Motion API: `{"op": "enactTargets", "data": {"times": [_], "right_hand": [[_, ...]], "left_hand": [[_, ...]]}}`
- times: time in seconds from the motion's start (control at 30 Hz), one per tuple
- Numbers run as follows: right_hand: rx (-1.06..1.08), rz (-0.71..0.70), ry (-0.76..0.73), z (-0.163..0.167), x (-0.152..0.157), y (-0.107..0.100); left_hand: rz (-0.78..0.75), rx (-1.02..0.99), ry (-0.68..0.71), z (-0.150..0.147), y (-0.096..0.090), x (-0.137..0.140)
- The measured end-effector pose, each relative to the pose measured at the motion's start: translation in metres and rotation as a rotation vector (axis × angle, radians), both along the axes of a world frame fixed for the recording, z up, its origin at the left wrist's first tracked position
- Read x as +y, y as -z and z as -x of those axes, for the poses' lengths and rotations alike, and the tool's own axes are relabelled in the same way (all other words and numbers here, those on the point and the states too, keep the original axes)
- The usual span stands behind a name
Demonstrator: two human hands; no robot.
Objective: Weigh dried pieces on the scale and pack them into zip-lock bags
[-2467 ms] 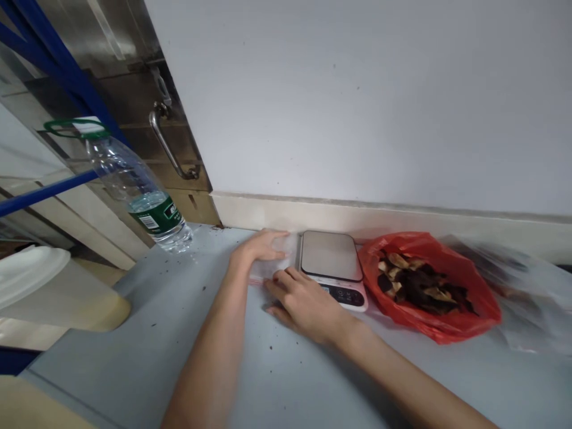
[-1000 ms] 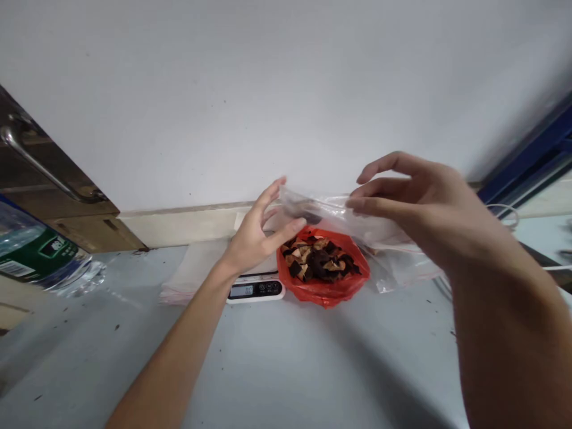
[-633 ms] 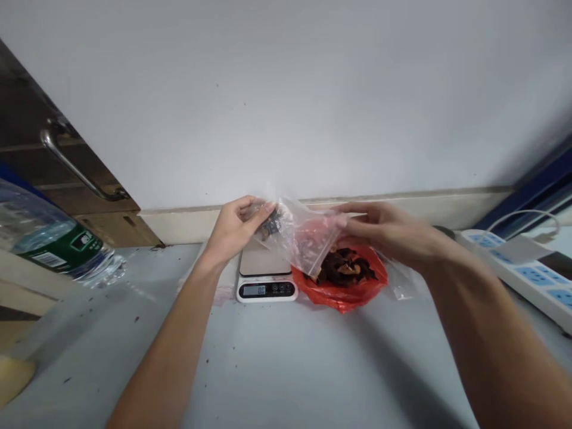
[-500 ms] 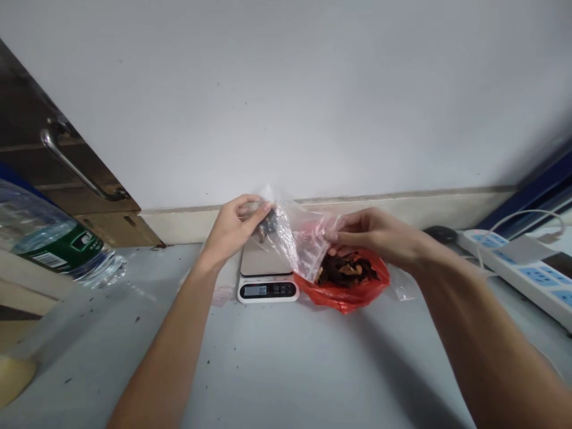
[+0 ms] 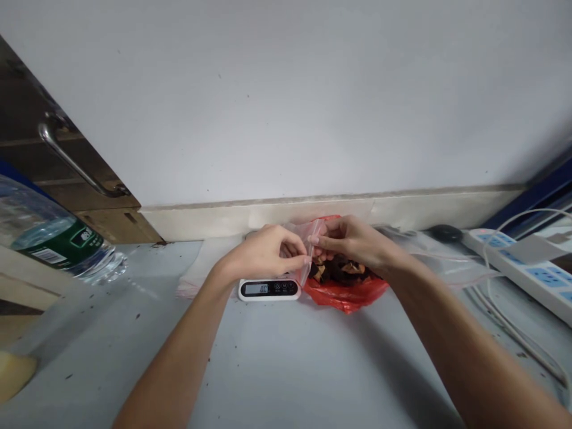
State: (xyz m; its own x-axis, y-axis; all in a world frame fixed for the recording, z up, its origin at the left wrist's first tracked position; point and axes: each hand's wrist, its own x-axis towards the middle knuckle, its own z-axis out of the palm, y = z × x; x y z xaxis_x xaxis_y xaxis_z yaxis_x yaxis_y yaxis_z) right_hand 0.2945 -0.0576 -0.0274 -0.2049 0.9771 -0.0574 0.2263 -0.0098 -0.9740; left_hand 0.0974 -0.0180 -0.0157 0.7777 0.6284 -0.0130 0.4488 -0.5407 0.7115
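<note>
A clear zip bag (image 5: 304, 273) is stretched between my two hands above the scale and the red bag. My left hand (image 5: 270, 253) pinches its edge with thumb and fingers, and hides most of the bag's body. At the zip strip, my right hand (image 5: 346, 239) grips the upper right part, fingers closed. Below my left hand sits a white digital scale (image 5: 270, 290); its display appears to read 0.0, and my hand covers most of its plate. Under my right hand, an open red plastic bag (image 5: 347, 296) holds dark brown dried pieces (image 5: 353, 268).
Several flat clear bags (image 5: 194, 273) lie left of the scale, and more clear plastic (image 5: 440, 257) lies at right. A white power strip (image 5: 531, 271) with cables and a black rounded object (image 5: 444, 233) are farther right. A water bottle (image 5: 74, 241) tilts at left. A wall stands behind.
My left hand has moved right and down, turning over the scale. My right hand has shifted slightly left, so both hands are closer together on the zip bag. The dark contents seen in it are now hidden.
</note>
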Motion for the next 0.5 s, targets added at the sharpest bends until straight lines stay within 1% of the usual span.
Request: {"op": "enactTargets", "data": {"times": [0.13,0.3,0.5], "right_hand": [[0.145,0.059,0.035,0.0028,0.0012,0.0036],[0.177,0.177,0.009,-0.001,-0.0014,0.0002],[0.184,0.178,-0.063,-0.0007,-0.0035,-0.0031]], "left_hand": [[0.018,-0.054,-0.011,0.0023,0.0046,0.0037],[0.017,-0.077,-0.034,0.0036,0.0032,0.0037],[0.012,-0.053,-0.061,0.0041,-0.0012,0.0012]]}}
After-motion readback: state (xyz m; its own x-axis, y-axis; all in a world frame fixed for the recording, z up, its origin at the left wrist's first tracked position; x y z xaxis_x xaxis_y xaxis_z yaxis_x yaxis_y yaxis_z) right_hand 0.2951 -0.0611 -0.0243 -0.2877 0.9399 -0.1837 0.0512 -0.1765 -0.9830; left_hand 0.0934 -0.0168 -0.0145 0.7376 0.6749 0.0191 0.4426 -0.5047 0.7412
